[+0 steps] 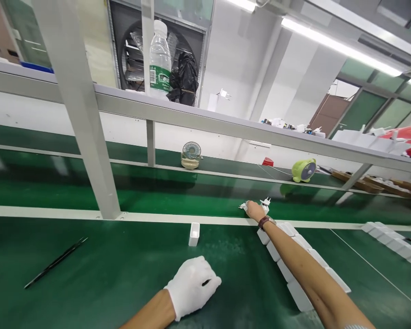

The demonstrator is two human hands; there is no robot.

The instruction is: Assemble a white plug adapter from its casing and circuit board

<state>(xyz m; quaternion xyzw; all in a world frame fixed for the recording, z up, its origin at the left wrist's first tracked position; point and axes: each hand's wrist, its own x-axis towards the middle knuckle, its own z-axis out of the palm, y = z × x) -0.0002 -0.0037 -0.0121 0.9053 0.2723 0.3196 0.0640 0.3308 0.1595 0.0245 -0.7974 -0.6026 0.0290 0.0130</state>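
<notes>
- Done: white cases [298,296] rowed right of open case [194,234]; contents unclear.
- Left over: open case apart from rows — plug pieces [265,208] beyond it, rightward.
- Right hand [255,210] at plug pieces, grip unclear.
- Gloved left hand [192,285] nearer than open case; grip curled, contents hidden.

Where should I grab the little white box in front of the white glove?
I'd pinch the white box by its left and right walls, coming down from the gloved left hand's side. It looks upright, narrow and open-topped, so its straight walls should suit the fingers.
</notes>
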